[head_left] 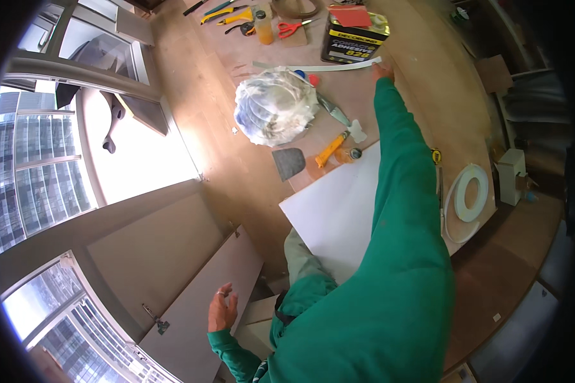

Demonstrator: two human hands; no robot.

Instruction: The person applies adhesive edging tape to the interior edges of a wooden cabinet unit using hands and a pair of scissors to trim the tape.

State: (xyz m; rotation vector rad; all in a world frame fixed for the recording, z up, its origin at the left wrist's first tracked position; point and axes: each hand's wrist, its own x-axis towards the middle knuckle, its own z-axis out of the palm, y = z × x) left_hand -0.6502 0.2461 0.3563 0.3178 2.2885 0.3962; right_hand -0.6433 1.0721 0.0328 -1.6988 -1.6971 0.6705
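Observation:
Stretched far ahead, my right hand (382, 69) pinches the right end of a thin white edging strip (329, 68). The strip lies across the brown work table in front of a black-and-yellow adhesive tin (353, 43) with a red piece on top. My left hand (222, 310) hangs low at my left side, holding nothing, its fingers loosely bent and apart. A white panel (342, 207) lies on the table close to my body, partly hidden by my right arm.
A plastic-wrapped bundle (276, 106), a yellow-handled scraper (332, 150), a small bottle (348, 155) and a dark grey pad (289, 164) lie beyond the panel. Red scissors (294, 27) are farther back. A white coil (469, 195) sits right; a hinged door panel (204, 306) stands left.

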